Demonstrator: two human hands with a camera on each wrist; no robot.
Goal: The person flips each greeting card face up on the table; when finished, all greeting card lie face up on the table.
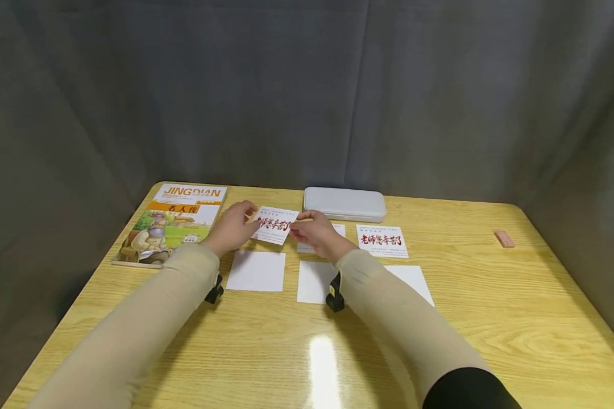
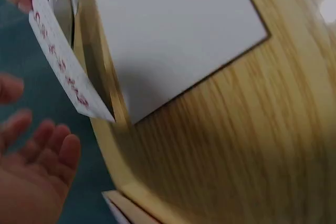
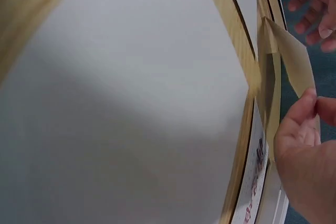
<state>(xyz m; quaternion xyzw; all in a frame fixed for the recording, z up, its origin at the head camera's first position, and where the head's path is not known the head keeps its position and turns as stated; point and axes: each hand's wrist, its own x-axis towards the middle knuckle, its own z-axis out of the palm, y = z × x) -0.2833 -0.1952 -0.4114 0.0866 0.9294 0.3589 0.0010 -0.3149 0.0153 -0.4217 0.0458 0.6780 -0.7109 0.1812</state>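
Observation:
A white card with red Chinese lettering (image 1: 275, 218) is held up off the table, tilted. My right hand (image 1: 318, 233) pinches its right edge between thumb and fingers, as the right wrist view also shows with the right hand (image 3: 302, 166) at the card's pale back (image 3: 296, 59). At the card's left side is my left hand (image 1: 233, 228). In the left wrist view the left hand (image 2: 39, 174) has its fingers spread, apart from the card (image 2: 65, 66). Blank white cards (image 1: 256, 271) lie in a front row, one partly behind my right wrist.
Another red-lettered card (image 1: 382, 241) lies behind the front row, and one more is partly hidden by my right hand. A white case (image 1: 344, 203) sits at the back edge. To the left is a magazine (image 1: 174, 224); a pink eraser-like block (image 1: 504, 239) lies far right.

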